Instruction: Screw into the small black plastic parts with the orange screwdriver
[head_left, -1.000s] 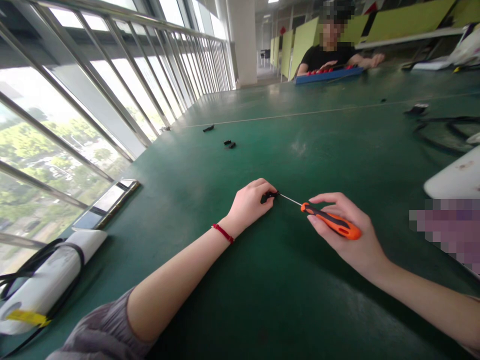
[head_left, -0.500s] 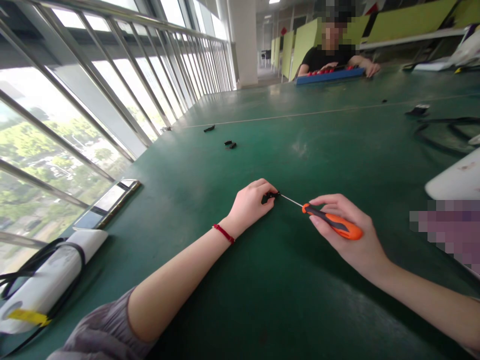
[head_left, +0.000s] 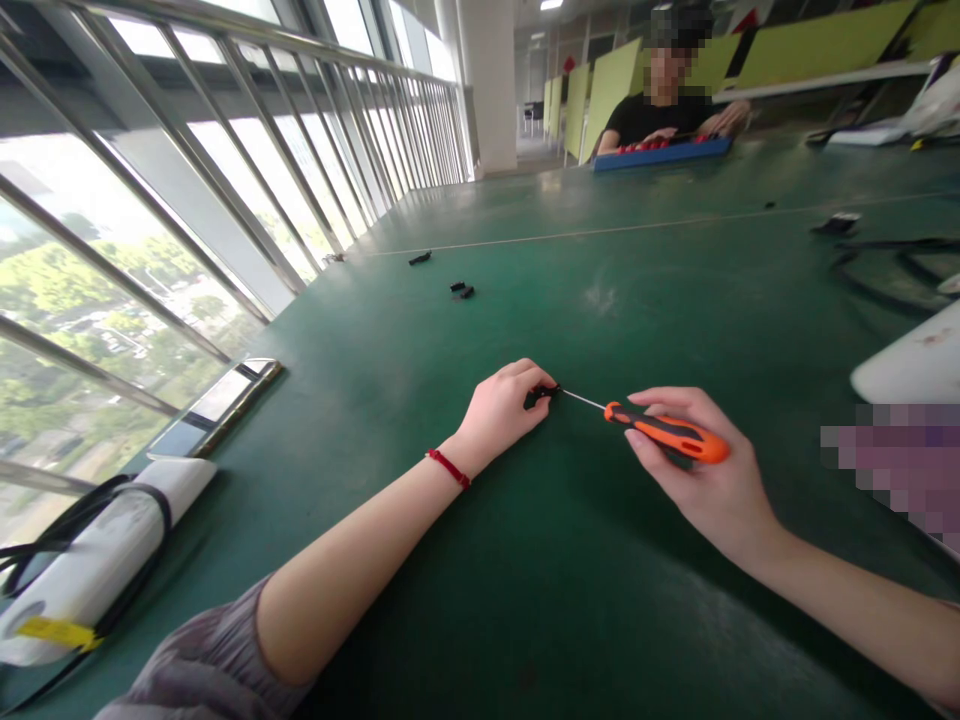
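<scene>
In the middle of the green table (head_left: 480, 540), my left hand (head_left: 506, 402) is closed on a small black part (head_left: 537, 395), pinching it against the tabletop. My fingers hide much of the part, so its kind is unclear. My right hand (head_left: 701, 470) holds a screwdriver (head_left: 671, 433) by its orange and dark grey handle, between thumb and fingers. The thin metal shaft points left, and its tip meets the black part at my left fingertips.
Small black pieces (head_left: 462, 291) lie farther back. At the left are a phone-like slab (head_left: 217, 408) and a white power strip (head_left: 112, 550) with black cable. A white object (head_left: 911, 360) stands right. Across the table, a person (head_left: 649, 120) sits behind a blue tray (head_left: 664, 153).
The screwdriver handle has turned slightly in my right hand, and my fingers have shifted on it. My left hand stays in place. The person opposite has raised one hand from the table.
</scene>
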